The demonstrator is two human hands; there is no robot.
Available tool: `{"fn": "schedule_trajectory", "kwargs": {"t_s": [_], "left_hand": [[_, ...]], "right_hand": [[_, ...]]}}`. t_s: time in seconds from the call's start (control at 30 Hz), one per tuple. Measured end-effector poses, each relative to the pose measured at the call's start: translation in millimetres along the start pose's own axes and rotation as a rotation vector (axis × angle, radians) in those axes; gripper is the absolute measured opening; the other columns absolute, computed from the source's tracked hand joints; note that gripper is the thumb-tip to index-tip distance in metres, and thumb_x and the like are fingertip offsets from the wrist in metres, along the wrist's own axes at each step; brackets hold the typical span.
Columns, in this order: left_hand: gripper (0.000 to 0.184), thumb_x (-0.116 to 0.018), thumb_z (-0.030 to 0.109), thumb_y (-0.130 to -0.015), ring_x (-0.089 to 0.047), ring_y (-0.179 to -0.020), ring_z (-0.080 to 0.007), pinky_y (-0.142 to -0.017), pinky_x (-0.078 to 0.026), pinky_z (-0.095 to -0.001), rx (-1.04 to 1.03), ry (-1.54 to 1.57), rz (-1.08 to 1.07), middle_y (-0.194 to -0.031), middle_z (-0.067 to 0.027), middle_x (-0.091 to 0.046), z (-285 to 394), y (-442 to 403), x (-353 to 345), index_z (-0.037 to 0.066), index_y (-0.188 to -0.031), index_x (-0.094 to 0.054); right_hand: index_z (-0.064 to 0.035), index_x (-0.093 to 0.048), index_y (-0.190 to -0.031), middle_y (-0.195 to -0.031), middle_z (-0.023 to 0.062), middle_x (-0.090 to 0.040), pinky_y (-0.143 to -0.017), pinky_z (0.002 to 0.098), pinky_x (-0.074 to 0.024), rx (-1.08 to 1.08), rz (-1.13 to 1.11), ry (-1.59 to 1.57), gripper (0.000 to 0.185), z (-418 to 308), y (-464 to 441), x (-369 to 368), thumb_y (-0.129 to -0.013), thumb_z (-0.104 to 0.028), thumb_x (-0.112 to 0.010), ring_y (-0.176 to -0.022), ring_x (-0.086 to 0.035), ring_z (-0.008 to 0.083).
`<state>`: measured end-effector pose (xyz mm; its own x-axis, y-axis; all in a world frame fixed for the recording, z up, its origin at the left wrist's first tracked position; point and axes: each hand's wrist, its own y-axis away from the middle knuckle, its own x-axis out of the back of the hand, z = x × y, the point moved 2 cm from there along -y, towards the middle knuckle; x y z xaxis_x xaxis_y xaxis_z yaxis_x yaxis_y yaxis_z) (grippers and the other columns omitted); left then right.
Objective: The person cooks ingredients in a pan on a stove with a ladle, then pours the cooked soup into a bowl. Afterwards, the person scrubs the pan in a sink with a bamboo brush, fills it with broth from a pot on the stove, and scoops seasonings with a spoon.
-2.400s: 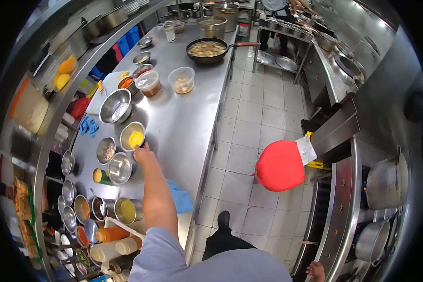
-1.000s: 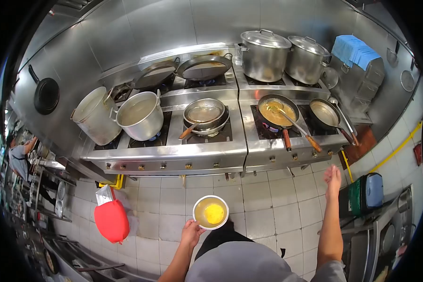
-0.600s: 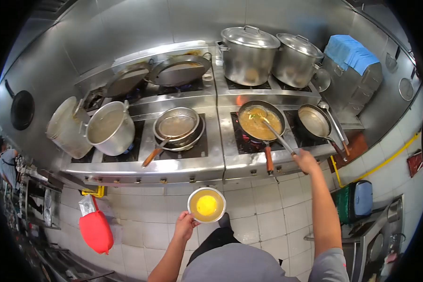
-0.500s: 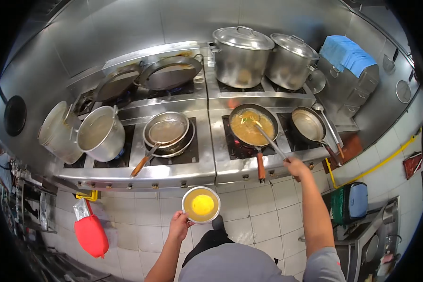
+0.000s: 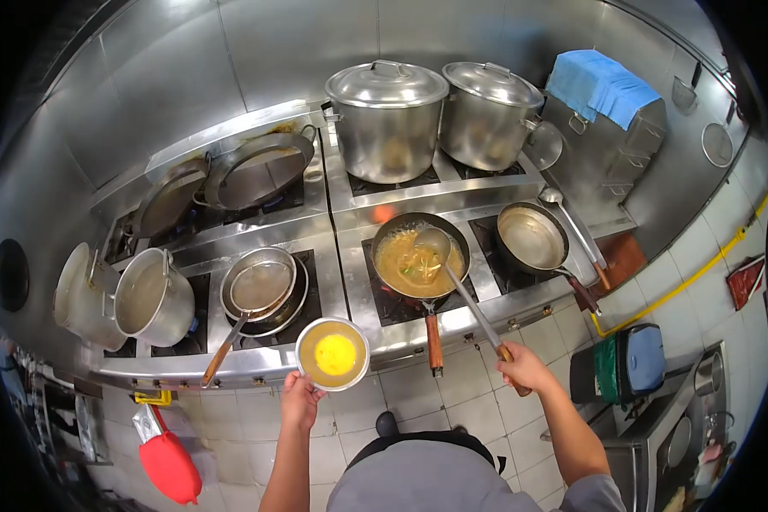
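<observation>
At seven o'clock, the left hand [image 5: 299,403] is pinching a round silvery metal bowl [image 5: 352,375] with yellow contents [image 5: 333,352], now overlapping more of the steel stove [image 5: 354,273], bringing bowl and pan closer in view. At four, the right hand [image 5: 527,369] is gripping a long wooden-handled metal ladle [image 5: 476,314], whose head is dipping into the round black pan [image 5: 399,224] of brown broth [image 5: 396,266] near centre.
</observation>
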<state>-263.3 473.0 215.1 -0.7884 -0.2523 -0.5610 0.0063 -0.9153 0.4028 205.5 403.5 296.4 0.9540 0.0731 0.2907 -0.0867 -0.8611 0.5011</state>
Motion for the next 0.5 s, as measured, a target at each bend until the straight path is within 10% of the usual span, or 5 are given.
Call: {"fn": "schedule_trajectory", "kwargs": {"t_s": [0.2, 0.37, 0.5], "left_hand": [[0.008, -0.057, 0.008, -0.095, -0.065, -0.069, -0.0126, -0.059, -0.059, -0.0295, -0.126, 0.057, 0.055, -0.085, -0.003, -0.066, -5.5, 7.4, -48.6, 0.013, -0.097, -0.051], [0.008, -0.057, 0.008, -0.095, -0.064, -0.071, -0.0118, -0.06, -0.059, -0.0297, -0.212, 0.094, 0.094, -0.087, -0.0027, -0.065, -28.4, 21.2, -90.4, 0.013, -0.096, -0.051], [0.008, -0.059, 0.01, -0.095, -0.063, -0.072, -0.0123, -0.062, -0.058, -0.0296, -0.251, 0.042, 0.125, -0.087, -0.0025, -0.064, -43.3, 27.0, -123.4, 0.013, -0.095, -0.051]], "right_hand": [[0.0005, -0.049, -0.133, -0.075, 0.0095, -0.06, -0.055, 0.0334, -0.0497, 0.179, 0.216, 0.183, 0.047, 12.4, 14.3, 45.6, -0.09, -0.013, -0.063, -0.057, -0.059, 0.0183], [0.0018, -0.048, -0.128, -0.075, 0.0058, -0.056, -0.054, 0.0304, -0.047, 0.741, 0.422, 0.399, 0.041, 32.7, 1.7, 73.5, -0.093, -0.013, -0.062, -0.058, -0.054, 0.0112], [0.0011, -0.046, -0.126, -0.074, 0.006, -0.056, -0.051, 0.0306, -0.0461, 0.38, 0.176, 0.452, 0.04, 54.8, -19.1, 85.7, -0.093, -0.013, -0.063, -0.055, -0.053, 0.0116]]}}
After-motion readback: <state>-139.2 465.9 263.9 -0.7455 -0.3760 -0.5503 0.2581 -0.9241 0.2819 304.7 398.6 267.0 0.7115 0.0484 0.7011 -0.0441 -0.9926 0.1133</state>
